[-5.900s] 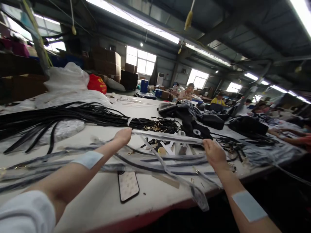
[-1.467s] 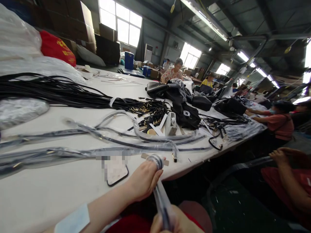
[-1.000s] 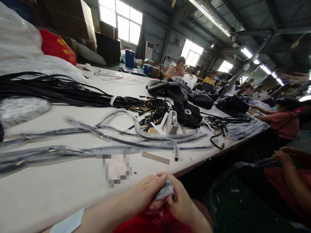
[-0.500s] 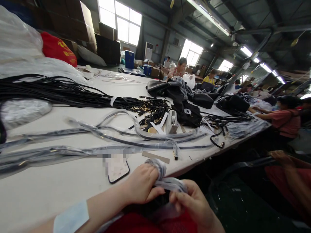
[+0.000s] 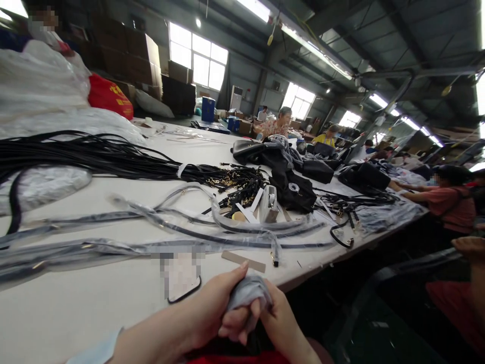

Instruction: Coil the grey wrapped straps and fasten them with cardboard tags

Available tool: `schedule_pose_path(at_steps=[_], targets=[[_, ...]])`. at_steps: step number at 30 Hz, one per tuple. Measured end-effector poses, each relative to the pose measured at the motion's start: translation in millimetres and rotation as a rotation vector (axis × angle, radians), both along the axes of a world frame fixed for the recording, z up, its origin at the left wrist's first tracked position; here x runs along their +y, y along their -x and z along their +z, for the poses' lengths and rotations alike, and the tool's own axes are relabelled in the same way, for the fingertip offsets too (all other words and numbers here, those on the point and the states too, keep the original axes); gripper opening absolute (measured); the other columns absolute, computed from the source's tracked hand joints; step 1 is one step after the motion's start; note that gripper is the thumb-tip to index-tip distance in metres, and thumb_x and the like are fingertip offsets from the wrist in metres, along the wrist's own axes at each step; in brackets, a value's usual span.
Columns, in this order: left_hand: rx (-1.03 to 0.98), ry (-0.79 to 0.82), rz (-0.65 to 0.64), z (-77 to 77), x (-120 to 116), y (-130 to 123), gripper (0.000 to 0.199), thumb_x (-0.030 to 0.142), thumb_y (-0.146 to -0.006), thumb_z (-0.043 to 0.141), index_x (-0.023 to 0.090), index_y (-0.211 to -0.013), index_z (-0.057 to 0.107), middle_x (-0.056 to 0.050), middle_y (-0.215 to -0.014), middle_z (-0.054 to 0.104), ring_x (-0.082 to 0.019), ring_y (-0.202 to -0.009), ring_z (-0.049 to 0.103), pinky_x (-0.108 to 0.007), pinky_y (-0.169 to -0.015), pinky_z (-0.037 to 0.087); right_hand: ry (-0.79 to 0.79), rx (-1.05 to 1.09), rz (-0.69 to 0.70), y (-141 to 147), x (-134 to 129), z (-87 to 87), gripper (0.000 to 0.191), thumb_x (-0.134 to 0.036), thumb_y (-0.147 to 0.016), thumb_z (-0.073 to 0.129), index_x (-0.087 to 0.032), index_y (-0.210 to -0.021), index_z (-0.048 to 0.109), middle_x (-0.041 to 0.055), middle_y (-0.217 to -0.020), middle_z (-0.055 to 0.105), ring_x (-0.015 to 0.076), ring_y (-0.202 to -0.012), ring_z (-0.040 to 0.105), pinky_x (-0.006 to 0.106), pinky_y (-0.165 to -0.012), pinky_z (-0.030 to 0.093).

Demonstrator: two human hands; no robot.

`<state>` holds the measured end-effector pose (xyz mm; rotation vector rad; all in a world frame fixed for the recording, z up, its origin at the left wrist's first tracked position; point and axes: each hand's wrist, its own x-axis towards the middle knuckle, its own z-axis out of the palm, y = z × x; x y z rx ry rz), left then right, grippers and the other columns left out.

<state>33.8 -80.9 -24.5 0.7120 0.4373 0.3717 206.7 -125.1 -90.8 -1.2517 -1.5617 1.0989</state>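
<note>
My left hand (image 5: 212,303) and my right hand (image 5: 280,313) are pressed together around a strap wrapped in clear plastic (image 5: 248,292), bunched into a small roll near the table's front edge. The left thumb points up along the roll's left side. Fingers curl in beneath the roll, and part of the strap is hidden by them. A flat grey-brown strip (image 5: 243,261) lies on the table just beyond my hands. To the left is a phone (image 5: 184,283), partly blurred out. Several more plastic-wrapped straps (image 5: 227,240) stretch across the table behind these.
A long bundle of black straps (image 5: 94,156) with gold clasps lies across the white table (image 5: 94,308). Black bags (image 5: 291,187) are piled farther back, near a tape dispenser (image 5: 269,203). A co-worker (image 5: 450,197) stands at the right; another person's arm (image 5: 473,263) shows below.
My hands have come together, and the wrapped strap that ran between them is now a compact roll. My left hand has turned thumb-up. The view has tilted slightly upward.
</note>
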Motion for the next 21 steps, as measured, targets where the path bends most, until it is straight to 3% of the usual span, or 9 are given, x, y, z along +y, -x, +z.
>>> schedule_pose_path(at_steps=[2,4,6,8,11,14,16,18,21], targets=[[-0.064,-0.019,0.132,10.6,7.7,2.0,0.069,0.069,-0.089,0.034,0.01,-0.077,0.067,0.007,-0.034,0.029,-0.011,-0.035,0.039,-0.021,-0.041,0.034,0.128,0.066,0.106,8.7,-0.3,-8.1,0.038,-0.053,-0.088,0.056,-0.018,-0.097,0.068,0.0047,-0.084,0.066,0.0212,-0.08,0.062,0.032,-0.076,0.048],[-0.114,-0.123,0.342,17.3,15.3,2.7,0.065,0.067,-0.089,0.039,0.009,-0.09,0.068,0.006,-0.041,0.039,-0.012,-0.043,0.044,-0.025,-0.054,0.044,0.291,0.11,0.213,17.8,-5.1,-16.7,0.041,-0.057,-0.081,0.063,-0.017,-0.089,0.069,0.0018,-0.074,0.064,0.0166,-0.068,0.059,0.027,-0.065,0.046],[-0.112,-0.324,0.541,17.6,22.0,2.7,0.063,0.066,-0.089,0.043,0.009,-0.102,0.066,0.003,-0.052,0.05,-0.013,-0.051,0.047,-0.033,-0.075,0.049,0.411,0.198,0.284,25.1,-11.2,-23.3,0.047,-0.059,-0.073,0.07,-0.015,-0.088,0.068,0.0004,-0.065,0.062,0.0116,-0.055,0.055,0.022,-0.053,0.042],[-0.065,-0.548,0.653,13.7,27.1,3.4,0.062,0.065,-0.087,0.047,0.01,-0.111,0.063,0.0,-0.062,0.057,-0.016,-0.062,0.052,-0.038,-0.089,0.045,0.442,0.342,0.295,28.5,-14.4,-25.1,0.057,-0.063,-0.069,0.071,-0.013,-0.097,0.064,-0.0008,-0.058,0.061,0.0075,-0.042,0.048,0.018,-0.043,0.035],[-0.079,-0.643,0.749,12.4,33.3,7.1,0.061,0.063,-0.089,0.048,0.011,-0.117,0.061,-0.001,-0.066,0.059,-0.019,-0.074,0.055,-0.038,-0.094,0.041,0.395,0.417,0.095,25.3,-11.7,-20.3,0.071,-0.063,-0.07,0.071,-0.016,-0.119,0.051,-0.0019,-0.065,0.063,0.0024,-0.032,0.039,0.016,-0.036,0.032],[-0.198,-0.424,0.813,25.0,39.1,12.2,0.054,0.057,-0.093,0.043,0.01,-0.112,0.064,0.0,-0.062,0.055,-0.016,-0.064,0.052,-0.037,-0.09,0.044,0.356,0.363,-0.149,17.2,-7.3,-15.3,0.074,-0.063,-0.069,0.073,-0.021,-0.124,0.045,-0.0031,-0.074,0.063,0.0,-0.03,0.035,0.014,-0.032,0.032],[-0.242,-0.317,0.814,34.9,42.0,14.5,0.05,0.052,-0.093,0.045,0.008,-0.106,0.066,0.001,-0.06,0.053,-0.014,-0.058,0.048,-0.037,-0.086,0.046,0.374,0.328,-0.103,13.0,-6.7,-12.6,0.064,-0.067,-0.073,0.066,-0.019,-0.111,0.051,-0.002,-0.075,0.064,-0.0008,-0.029,0.034,0.015,-0.033,0.034],[-0.239,-0.324,0.815,38.5,42.6,15.4,0.051,0.052,-0.093,0.046,0.007,-0.105,0.066,0.0,-0.059,0.053,-0.015,-0.058,0.049,-0.038,-0.085,0.047,0.416,0.302,0.047,11.4,-7.9,-7.1,0.057,-0.07,-0.08,0.056,-0.016,-0.098,0.054,0.0007,-0.075,0.066,-0.0011,-0.028,0.034,0.016,-0.035,0.037],[-0.108,-0.602,0.81,26.9,38.6,15.7,0.055,0.057,-0.094,0.039,0.011,-0.109,0.065,-0.002,-0.064,0.057,-0.021,-0.072,0.057,-0.041,-0.092,0.043,0.469,0.321,0.227,12.2,-11.3,8.4,0.06,-0.069,-0.087,0.047,-0.011,-0.095,0.06,0.0025,-0.065,0.065,0.0005,-0.03,0.037,0.014,-0.033,0.028]])
